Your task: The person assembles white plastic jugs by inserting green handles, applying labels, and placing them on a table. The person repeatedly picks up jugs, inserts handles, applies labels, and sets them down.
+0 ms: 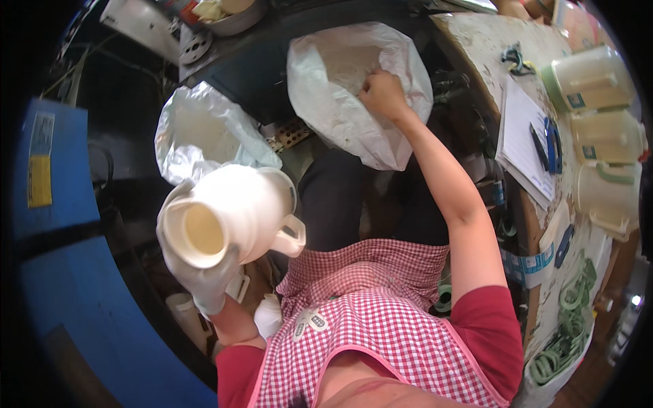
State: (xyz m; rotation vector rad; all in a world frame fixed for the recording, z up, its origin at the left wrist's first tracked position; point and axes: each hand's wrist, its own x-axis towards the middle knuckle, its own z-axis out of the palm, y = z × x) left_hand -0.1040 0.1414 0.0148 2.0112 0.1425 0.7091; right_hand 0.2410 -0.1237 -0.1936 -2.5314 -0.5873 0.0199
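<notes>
White plastic jug [235, 217] is sitting tilted in my gloved left hand [204, 275], fingers closed around its body. My bare right hand [384, 95] is reaching into the open bag [354, 95], fingers curled; I cannot tell what they hold. I judge I'm mid-packing; next, bring the jug to the bag's mouth.

head-worn fisheye, looking steeply down, close

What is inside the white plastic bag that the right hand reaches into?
The right hand rests in the open bag. Only the crumpled white lining shows around it. The fingertips are buried in the folds, so anything deeper in the bag is covered.
</notes>
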